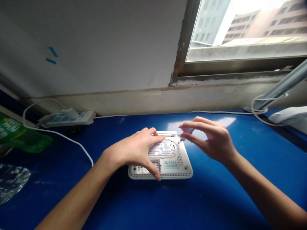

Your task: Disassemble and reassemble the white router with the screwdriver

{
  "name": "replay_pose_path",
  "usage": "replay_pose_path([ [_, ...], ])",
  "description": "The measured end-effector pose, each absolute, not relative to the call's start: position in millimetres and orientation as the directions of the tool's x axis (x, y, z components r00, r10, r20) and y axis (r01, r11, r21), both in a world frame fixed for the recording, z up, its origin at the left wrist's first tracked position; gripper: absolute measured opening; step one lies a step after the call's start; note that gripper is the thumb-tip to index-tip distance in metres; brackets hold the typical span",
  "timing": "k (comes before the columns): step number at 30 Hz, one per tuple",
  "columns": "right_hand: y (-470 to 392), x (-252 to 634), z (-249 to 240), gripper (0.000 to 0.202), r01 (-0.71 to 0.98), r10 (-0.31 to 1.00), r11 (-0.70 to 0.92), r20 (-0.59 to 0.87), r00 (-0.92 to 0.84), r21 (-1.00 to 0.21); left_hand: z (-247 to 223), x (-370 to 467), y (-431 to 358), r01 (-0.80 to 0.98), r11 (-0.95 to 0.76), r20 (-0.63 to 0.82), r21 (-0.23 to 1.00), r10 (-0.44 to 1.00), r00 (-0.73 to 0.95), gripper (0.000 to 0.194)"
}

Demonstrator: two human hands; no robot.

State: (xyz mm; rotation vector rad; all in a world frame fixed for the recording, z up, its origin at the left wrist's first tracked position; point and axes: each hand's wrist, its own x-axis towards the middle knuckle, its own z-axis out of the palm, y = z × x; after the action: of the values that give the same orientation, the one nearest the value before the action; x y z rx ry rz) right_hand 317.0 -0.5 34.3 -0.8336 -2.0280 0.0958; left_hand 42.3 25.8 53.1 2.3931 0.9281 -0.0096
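A white plastic device (176, 171) with vent holes, printed labels and round corner recesses lies flat on the blue tabletop (153, 207). Across its left part rests my left hand (136, 148), fingers spread, the thumb near the front edge and the fingertips toward the back. Beside the back right corner, my right hand (211, 137) pinches a small pale purple object (188, 131) between thumb and fingers. Its tip is close to the device's corner; whether they touch is unclear.
At the back left are a white power strip (88, 118) with a plug and cable, and a green bottle (35, 140). Clear crinkled plastic (13, 180) lies at the left edge. A metal pole (283, 83) wrapped in white cable stands at the right, near a white object (291, 115).
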Motion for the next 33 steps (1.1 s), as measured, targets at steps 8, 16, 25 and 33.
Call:
replay_pose_path([
  [8, -4, 316, 33, 0.050, 0.474, 0.669, 0.740, 0.594, -0.447, -0.477, 53, 43, 25, 0.613, -0.600, -0.196, 0.513, 0.614, 0.765, 0.103],
  [16, -7, 316, 37, 0.038, 0.493, 0.655, 0.747, 0.622, -0.430, -0.446, 54, 44, 25, 0.626, -0.591, -0.215, 0.509, 0.617, 0.757, 0.103],
  [25, -10, 309, 31, 0.030, 0.689, 0.631, 0.669, 0.703, -0.327, -0.279, 54, 43, 25, 0.619, -0.597, -0.209, 0.511, 0.613, 0.762, 0.104],
  [33, -7, 316, 32, 0.031, 0.510, 0.689, 0.721, 0.563, -0.456, -0.470, 56, 45, 24, 0.628, -0.586, -0.215, 0.511, 0.620, 0.754, 0.101],
])
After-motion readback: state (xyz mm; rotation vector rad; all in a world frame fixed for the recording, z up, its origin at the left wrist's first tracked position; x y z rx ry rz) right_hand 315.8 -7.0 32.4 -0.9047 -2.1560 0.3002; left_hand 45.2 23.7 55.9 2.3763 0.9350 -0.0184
